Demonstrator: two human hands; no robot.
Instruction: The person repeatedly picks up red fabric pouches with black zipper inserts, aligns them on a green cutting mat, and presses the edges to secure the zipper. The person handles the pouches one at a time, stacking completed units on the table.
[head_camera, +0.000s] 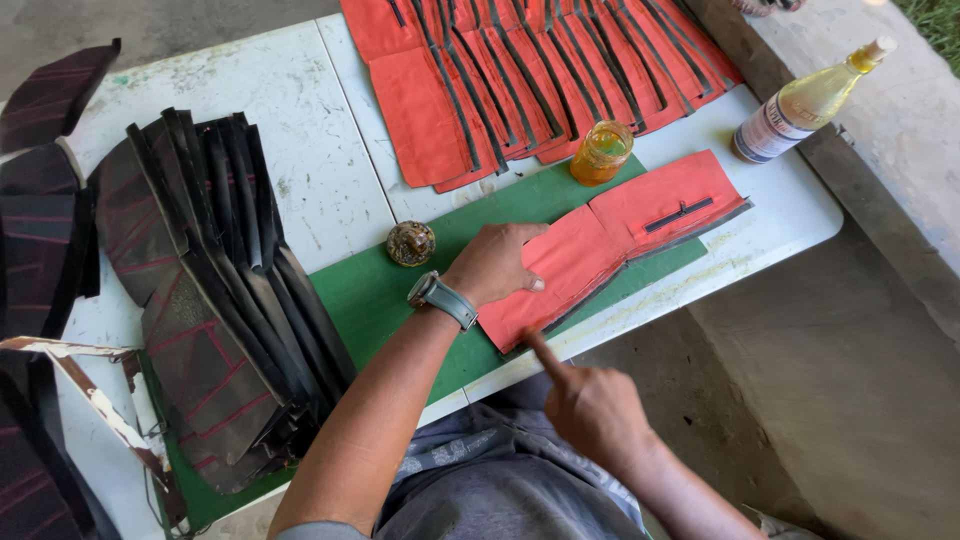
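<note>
Red fabric piece (600, 250) lies on the green mat (390, 300); your left hand (495, 265) presses it flat, fingers spread. Your right hand (590, 405) runs one extended fingertip along its near edge; keep pressure even.

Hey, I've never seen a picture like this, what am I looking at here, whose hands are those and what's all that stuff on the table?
This is one view from a camera worn on a person's head, looking down at their own bare hands; there is no machine. The left hand, with a wristwatch, presses flat on an orange fabric piece lying on a green mat. The right hand points one finger at that piece's near edge. Neither hand holds anything. On the white table are also a stack of orange pieces, a fanned pile of dark striped pieces, a small jar, a round brown object and a bottle of yellowish liquid.
</note>
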